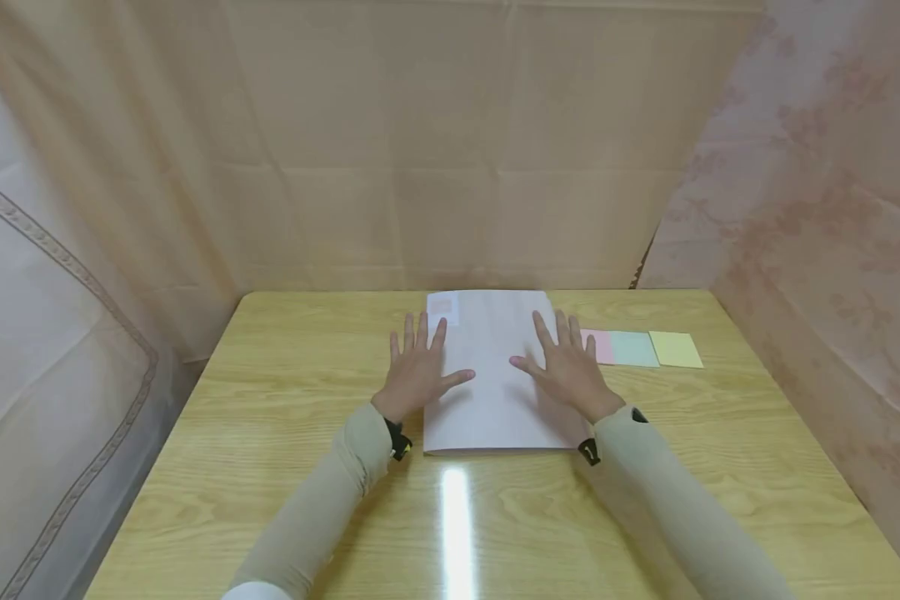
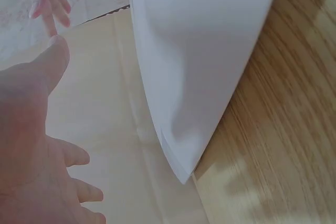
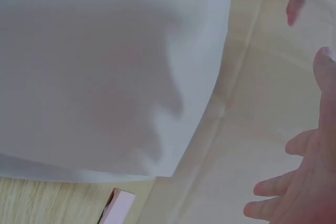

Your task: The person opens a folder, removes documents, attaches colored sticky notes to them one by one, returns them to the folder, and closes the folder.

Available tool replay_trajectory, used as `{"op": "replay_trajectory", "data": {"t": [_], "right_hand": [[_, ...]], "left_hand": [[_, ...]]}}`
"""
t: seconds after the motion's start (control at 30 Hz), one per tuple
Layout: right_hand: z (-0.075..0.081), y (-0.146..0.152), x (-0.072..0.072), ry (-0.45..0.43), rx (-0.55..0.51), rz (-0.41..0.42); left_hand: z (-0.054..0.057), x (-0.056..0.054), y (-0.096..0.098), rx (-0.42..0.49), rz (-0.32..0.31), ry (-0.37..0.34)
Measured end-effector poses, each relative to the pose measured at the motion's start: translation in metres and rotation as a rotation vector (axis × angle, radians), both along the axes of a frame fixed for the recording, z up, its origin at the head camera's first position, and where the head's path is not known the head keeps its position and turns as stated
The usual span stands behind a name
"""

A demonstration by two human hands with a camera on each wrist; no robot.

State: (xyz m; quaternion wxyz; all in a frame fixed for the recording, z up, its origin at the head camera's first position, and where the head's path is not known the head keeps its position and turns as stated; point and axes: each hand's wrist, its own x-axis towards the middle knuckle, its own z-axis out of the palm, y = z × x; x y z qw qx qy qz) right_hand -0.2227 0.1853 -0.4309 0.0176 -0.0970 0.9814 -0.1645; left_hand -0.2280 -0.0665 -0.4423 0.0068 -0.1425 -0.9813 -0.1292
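A large white paper piece (image 1: 487, 400), layered like a folder or booklet, lies on the wooden table. A small label with a pale pink square (image 1: 441, 307) marks its far left corner. My left hand (image 1: 416, 375) is spread over its left edge, fingers pointing away and thumb inward. Over the right edge, my right hand (image 1: 570, 371) is spread likewise. In the wrist views both hands hover above the paper, holding nothing, with shadows falling on it. Layered edges of the paper (image 3: 79, 174) show in the right wrist view.
Right of the paper lie pink (image 1: 600, 346), pale green (image 1: 633, 348) and yellow (image 1: 677, 349) sticky note pads in a row, the pink one partly hidden by the right hand. Curtains (image 1: 450, 150) hang behind and on both sides of the wooden table (image 1: 307, 500).
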Motion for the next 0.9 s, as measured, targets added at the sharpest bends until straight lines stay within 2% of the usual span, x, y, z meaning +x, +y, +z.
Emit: {"op": "replay_trajectory", "data": {"t": [0.3, 0.57, 0.73, 0.9], "right_hand": [[-0.003, 0.007, 0.008, -0.017, -0.014, -0.001], [-0.007, 0.013, 0.01, -0.06, -0.032, -0.003], [-0.011, 0.02, 0.012, -0.066, -0.047, -0.008], [-0.016, 0.028, 0.014, -0.104, -0.049, -0.016]], "left_hand": [[-0.004, 0.008, 0.0, 0.028, -0.039, -0.007], [-0.01, 0.014, 0.001, 0.06, -0.069, -0.047], [-0.01, 0.016, 0.003, 0.052, -0.099, -0.072], [-0.012, 0.022, 0.005, 0.023, -0.127, -0.047]]}}
